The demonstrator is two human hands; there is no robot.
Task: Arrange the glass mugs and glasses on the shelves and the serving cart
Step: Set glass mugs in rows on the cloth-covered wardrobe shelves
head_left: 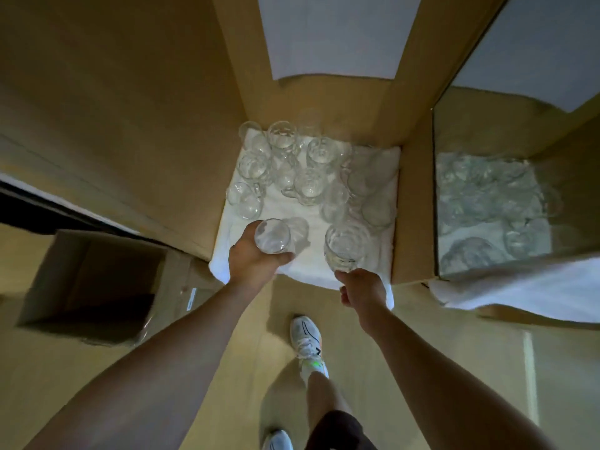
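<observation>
Because both pieces are clear glass, they will be stiff, smooth, somewhat slippery and quick to chip if knocked against their neighbours. The left hand (pixel 251 258) has its fingers curled round the wall of a plain glass (pixel 272 236), a firm grip low on the side, with the open mouth facing up toward the camera. The right hand (pixel 362 289) pinches a patterned glass mug (pixel 345 248), apparently at the handle on its near side; that is the natural hold for it, though the mug looks thick and probably heavier than the glass. Both stand upright, long axis vertical, at the 6 o'clock edge of the white cloth (pixel 311 254) lining the shelf (pixel 412 196). More mugs and glasses (pixel 308 177) crowd the cloth from 9 o'clock round to 3 o'clock, some touching. Whether the two held pieces rest on the cloth or hang just above it cannot be told. A mirror panel (pixel 487 203) at 3 o'clock repeats the cluster, and an open cardboard box (pixel 94 284) sits on the floor at 8 o'clock.
</observation>
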